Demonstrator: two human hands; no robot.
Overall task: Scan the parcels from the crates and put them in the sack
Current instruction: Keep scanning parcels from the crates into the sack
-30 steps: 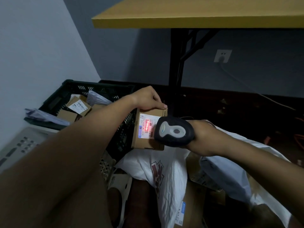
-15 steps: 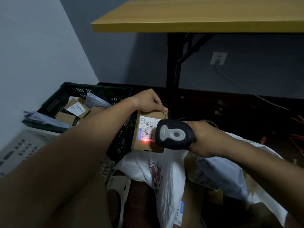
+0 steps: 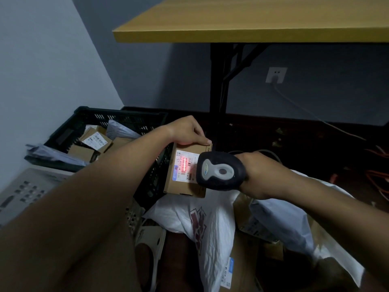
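Nearest, the white sack (image 3: 212, 224) lies open on the floor with parcels inside it, below both hands. Above its mouth the left hand (image 3: 185, 131) grips the top edge of a brown cardboard parcel (image 3: 185, 182), thumb along that edge, label facing the camera, while just to its right the right hand (image 3: 255, 173) is wrapped around a black scanner (image 3: 220, 171) whose red light falls on the label's barcode. Further left and behind, the black crate (image 3: 126, 119) holds more parcels, and the yellow table (image 3: 252, 20) stands beyond

Dim room; the scanner's red glow brightens the label (image 3: 183, 167); floor (image 3: 315, 148) in shadow; wide-angle bending at edges.
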